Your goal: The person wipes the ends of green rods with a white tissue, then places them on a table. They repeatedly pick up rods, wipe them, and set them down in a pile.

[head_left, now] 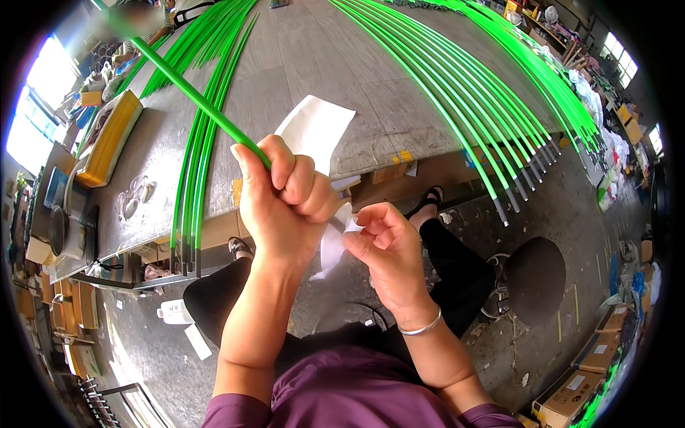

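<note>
My left hand (285, 189) is closed in a fist around a long green rod (203, 103), which slants up to the far left. A short grey end of the rod shows below the fist. Close beside it, my right hand (391, 250) pinches a thin white strip (332, 250) between thumb and fingers. This strip lies against the rod's end and hangs down; whether it is paper or cloth I cannot tell. A white sheet (321, 132) lies on the grey table (300, 64) just beyond my hands.
Several green rods (442, 89) with grey ends lie spread on the right, jutting over the table edge. More rods (196, 178) lie on the left. A yellow-sided box (118, 139) stands at the table's left, a dark round stool (535, 280) and cardboard boxes (571, 396) at right.
</note>
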`<state>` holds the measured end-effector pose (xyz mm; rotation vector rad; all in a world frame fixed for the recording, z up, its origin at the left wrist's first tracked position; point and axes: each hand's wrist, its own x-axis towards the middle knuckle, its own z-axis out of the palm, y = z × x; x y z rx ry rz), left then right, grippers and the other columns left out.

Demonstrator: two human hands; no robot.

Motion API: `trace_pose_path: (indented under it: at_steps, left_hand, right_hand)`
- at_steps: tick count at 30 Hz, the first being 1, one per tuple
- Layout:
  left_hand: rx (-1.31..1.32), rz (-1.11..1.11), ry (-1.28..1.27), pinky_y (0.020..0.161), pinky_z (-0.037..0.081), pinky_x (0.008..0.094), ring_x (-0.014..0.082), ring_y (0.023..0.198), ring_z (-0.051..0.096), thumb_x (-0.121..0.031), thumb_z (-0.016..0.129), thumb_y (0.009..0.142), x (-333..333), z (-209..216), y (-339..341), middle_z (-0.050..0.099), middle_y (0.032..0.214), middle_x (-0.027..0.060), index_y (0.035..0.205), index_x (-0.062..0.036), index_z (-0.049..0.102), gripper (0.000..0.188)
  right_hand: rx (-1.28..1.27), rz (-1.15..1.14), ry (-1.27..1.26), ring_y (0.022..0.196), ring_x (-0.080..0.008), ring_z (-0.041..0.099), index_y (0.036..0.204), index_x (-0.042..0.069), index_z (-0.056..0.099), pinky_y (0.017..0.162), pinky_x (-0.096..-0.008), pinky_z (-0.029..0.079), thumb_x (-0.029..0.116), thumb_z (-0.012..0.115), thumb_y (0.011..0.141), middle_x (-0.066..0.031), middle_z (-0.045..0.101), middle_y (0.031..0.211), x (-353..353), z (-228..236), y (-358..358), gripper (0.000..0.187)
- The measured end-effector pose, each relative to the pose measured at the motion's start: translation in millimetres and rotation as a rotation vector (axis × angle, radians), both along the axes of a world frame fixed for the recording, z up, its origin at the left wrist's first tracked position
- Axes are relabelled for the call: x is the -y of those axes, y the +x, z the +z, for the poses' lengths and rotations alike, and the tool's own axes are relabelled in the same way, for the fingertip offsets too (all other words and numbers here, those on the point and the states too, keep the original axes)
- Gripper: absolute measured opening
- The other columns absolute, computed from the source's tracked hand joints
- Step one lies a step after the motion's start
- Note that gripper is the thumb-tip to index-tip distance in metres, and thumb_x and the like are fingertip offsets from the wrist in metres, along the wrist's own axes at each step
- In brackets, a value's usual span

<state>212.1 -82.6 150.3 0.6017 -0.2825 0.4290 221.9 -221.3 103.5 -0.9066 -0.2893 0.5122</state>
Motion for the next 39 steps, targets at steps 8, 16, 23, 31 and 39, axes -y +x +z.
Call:
trace_pose_path:
  at_steps: [8,16,23,31,39]
  left_hand:
    - [-0.387,0.331,-0.027,0.043,0.02,0.0227,0.0073,0.05,0.021,-0.043,0.037,0.098,20,2,-8,0.024,0.058,-0.0044,0.075,-0.0113,0.039,0.04]
    - [-0.196,0.192,-0.066,0.039,0.012,0.0253,0.0077,0.044,0.012,-0.05,0.035,0.097,14,-12,-9,0.019,0.053,-0.005,0.07,-0.0121,0.034,0.046]
    - [0.107,-0.184,-0.028,0.038,0.014,0.0266,0.008,0.042,0.014,-0.054,0.03,0.096,4,-24,-11,0.021,0.051,-0.0044,0.069,-0.0104,0.035,0.051]
    - [0.042,-0.226,-0.053,0.034,0.016,0.0231,0.0075,0.041,0.016,-0.046,0.029,0.099,-8,-10,-2,0.025,0.054,-0.0034,0.073,-0.0098,0.032,0.045]
    - [-0.242,0.212,0.59,0.048,0.024,0.0211,0.0054,0.051,0.028,-0.021,0.045,0.098,-55,-8,25,0.031,0.059,-0.0052,0.083,-0.0029,0.049,0.024]
  right_hand:
    - [0.172,-0.16,-0.076,0.073,-0.0102,0.059,0.087,-0.002,0.055,0.067,-0.0232,0.051,-0.004,0.065,0.082,-0.0063,0.061,0.083,-10,-19,-9,0.012]
    - [-0.134,-0.056,0.03,0.073,-0.0083,0.059,0.086,0.002,0.056,0.067,-0.0248,0.052,0.003,0.065,0.084,-0.0024,0.061,0.081,-7,-14,-11,0.01]
    - [-0.373,0.177,0.265,0.08,-0.0099,0.061,0.097,0.007,0.055,0.072,-0.0237,0.051,0.002,0.062,0.085,-0.0021,0.063,0.089,-1,-26,-5,0.014]
    - [-0.369,0.38,0.0,0.08,-0.0098,0.058,0.104,0.002,0.056,0.072,-0.0236,0.048,0.002,0.06,0.084,-0.0034,0.06,0.091,-4,-48,-7,0.02]
    - [0.907,0.223,-0.207,0.115,-0.0219,0.05,0.083,0.005,0.063,0.1,-0.0396,0.035,0.015,0.073,0.077,-0.0089,0.055,0.119,26,37,68,0.015]
